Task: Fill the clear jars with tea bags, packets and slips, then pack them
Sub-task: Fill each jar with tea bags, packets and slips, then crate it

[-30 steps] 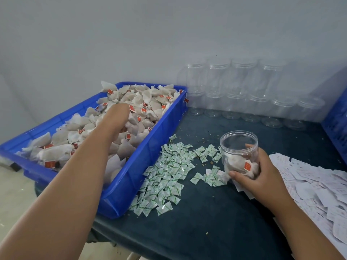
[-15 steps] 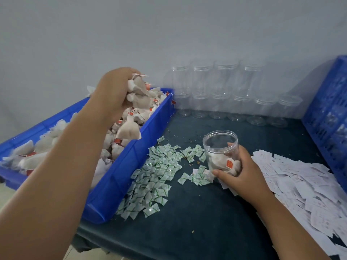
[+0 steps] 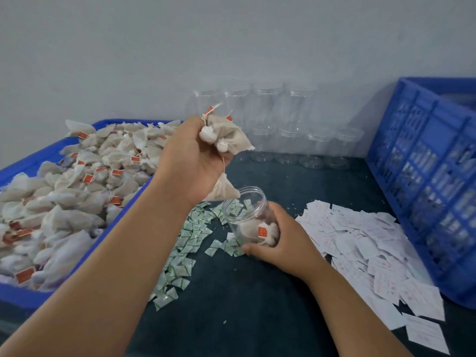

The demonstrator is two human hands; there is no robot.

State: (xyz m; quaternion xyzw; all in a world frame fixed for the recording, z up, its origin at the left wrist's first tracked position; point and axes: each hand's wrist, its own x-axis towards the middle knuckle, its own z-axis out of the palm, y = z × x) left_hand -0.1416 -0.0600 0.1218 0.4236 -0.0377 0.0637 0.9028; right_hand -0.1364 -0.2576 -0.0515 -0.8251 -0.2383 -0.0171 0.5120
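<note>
Over dark table (image 3: pixel 257 318), left hand (image 3: pixel 190 161) grips tea bags (image 3: pixel 226 136) above jar (image 3: pixel 243 215) right hand (image 3: pixel 286 243) holds.

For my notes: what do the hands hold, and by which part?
Left hand grips tea bags in a bunch; right hand holds the jar by its lower side.

The left hand (image 3: pixel 193 163) is raised at centre, fingers curled round a bunch of tea bags (image 3: pixel 226 136). The right hand (image 3: pixel 286 244), lower and nearer, wraps a tilted jar (image 3: pixel 244 210) from its right.
</note>
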